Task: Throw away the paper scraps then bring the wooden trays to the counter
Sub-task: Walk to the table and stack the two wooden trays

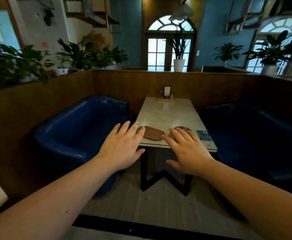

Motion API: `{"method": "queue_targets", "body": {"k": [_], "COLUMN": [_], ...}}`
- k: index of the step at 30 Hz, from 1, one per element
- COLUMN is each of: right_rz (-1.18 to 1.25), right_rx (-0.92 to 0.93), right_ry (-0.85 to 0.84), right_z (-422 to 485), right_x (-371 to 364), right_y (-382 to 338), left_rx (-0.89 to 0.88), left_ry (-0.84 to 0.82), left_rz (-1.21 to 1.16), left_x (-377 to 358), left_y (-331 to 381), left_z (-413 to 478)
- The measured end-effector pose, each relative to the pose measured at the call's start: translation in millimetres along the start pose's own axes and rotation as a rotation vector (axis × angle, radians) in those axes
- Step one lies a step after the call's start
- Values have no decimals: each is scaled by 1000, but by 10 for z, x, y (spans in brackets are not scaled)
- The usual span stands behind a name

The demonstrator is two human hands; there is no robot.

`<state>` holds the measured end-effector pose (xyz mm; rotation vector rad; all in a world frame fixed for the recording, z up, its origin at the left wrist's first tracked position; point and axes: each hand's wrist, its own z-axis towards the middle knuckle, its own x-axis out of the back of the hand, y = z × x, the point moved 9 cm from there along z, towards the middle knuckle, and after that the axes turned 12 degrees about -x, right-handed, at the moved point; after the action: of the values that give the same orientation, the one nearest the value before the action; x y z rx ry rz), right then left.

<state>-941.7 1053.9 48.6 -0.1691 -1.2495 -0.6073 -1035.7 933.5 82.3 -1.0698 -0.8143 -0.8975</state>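
Note:
Two flat oval wooden trays lie near the front edge of a marble-topped table: the left tray and the right tray, which is partly hidden behind my fingers. My left hand is stretched out, palm down, fingers spread, its fingertips in front of the left tray's left end. My right hand is also spread and empty, covering part of the right tray. Both hands seem to hover short of the table. I see no paper scraps.
A blue card lies at the table's front right corner. A small stand with a menu card sits at the far end. Blue sofas flank the table, left and right. Wooden partitions with potted plants surround the booth.

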Motion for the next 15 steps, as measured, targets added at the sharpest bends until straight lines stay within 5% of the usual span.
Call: {"method": "queue_targets", "body": {"k": [15], "right_rz": [63], "right_rx": [-100], "right_ry": [-124], "right_z": [2240], "right_x": [-1659], "right_y": [716], "left_rx": [-41], "left_ry": [-61], "left_rz": [-87], "left_x": [-1821], "left_y": [-1252], "left_z": [2075]}}
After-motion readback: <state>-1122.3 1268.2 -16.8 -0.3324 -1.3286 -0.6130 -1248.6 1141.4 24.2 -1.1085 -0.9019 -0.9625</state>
